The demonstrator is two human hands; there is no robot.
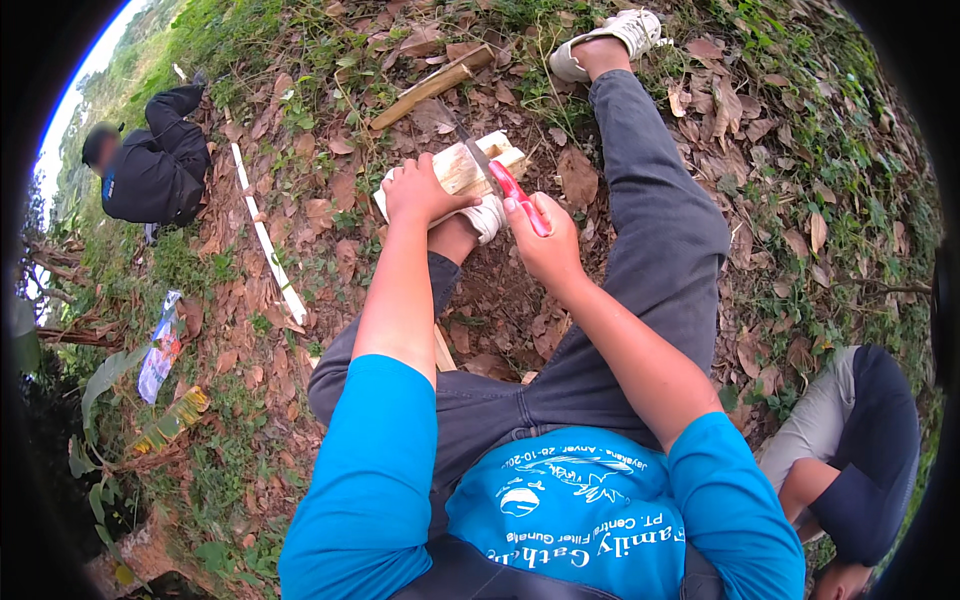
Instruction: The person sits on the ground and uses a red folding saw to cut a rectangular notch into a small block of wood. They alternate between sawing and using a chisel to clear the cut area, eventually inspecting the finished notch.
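Note:
A pale, split piece of wood (pixel 456 172) rests at my left foot, in front of me. My left hand (pixel 418 190) presses down on its left part, fingers curled over the top. In my right hand (pixel 545 235) is the red handle of a hand saw (pixel 507 182), gripped with the thumb along it. The saw's dark blade crosses the wood near its right end and points away to the upper left. Part of my shoe (pixel 487 218) shows under the wood. How deep the blade sits in the wood, I cannot tell.
Beyond the wood lies a split log (pixel 432 88). A long pale pole (pixel 262 225) stretches along the left, near a crouching person (pixel 160 165) in dark clothes. Another person (pixel 850 450) sits at the lower right. Plastic wrappers (pixel 160 350) lie left, among dry leaves and grass.

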